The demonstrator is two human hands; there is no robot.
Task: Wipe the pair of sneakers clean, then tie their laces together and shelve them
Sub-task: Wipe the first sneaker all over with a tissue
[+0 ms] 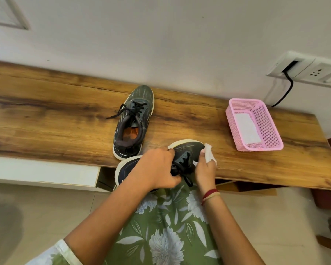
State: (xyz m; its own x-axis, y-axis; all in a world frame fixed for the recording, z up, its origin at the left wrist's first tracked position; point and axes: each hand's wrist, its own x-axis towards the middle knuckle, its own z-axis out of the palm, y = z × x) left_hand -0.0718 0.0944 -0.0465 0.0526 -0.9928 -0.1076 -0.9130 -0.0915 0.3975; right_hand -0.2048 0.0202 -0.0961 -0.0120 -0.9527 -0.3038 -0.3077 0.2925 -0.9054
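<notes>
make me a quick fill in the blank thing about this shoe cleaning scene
The left hand grips a sneaker while the right hand holds a ____ wipe on its toe.
The basket is ____.
Inside the other sneaker, the insole is ____.
Answers: white, pink, orange.

Dark sneaker (133, 121) stands upright, laces (137, 108) loose; second sneaker (187, 148) tilted beside.
</notes>
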